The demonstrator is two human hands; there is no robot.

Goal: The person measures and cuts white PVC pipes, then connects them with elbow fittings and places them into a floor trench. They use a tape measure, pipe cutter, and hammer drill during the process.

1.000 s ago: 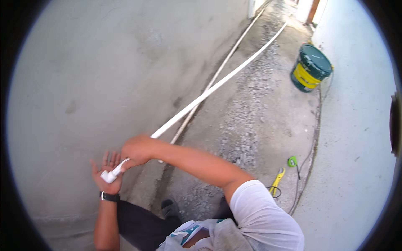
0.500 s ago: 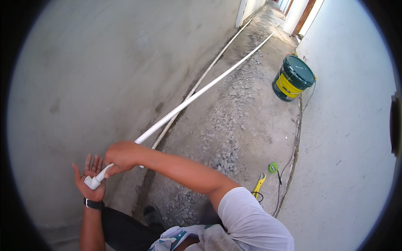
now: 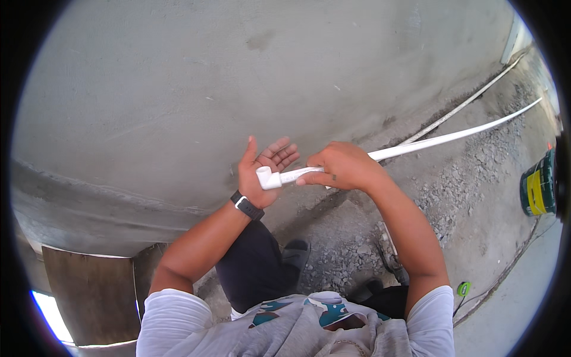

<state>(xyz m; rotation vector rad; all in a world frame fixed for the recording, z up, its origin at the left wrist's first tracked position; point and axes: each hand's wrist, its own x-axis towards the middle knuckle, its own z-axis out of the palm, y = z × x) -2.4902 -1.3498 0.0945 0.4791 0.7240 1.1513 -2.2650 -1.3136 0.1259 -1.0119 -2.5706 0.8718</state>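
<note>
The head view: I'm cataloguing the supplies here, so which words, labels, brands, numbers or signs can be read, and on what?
None can be read.
White pipe: any marks are too small to read.
Dark green bucket with a yellow band: too blurred to read.
Green tape measure: too small to read.
Shirt: teal pattern, no lettering I can make out.

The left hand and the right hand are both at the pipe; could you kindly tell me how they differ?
The left hand is open, palm showing; the right hand is closed around the white pipe.
The left hand is against the elbow fitting at the pipe's end; the right hand grips farther along.
The left hand has a dark watch at its wrist; the right hand has none.
Both are ungloved.
</note>
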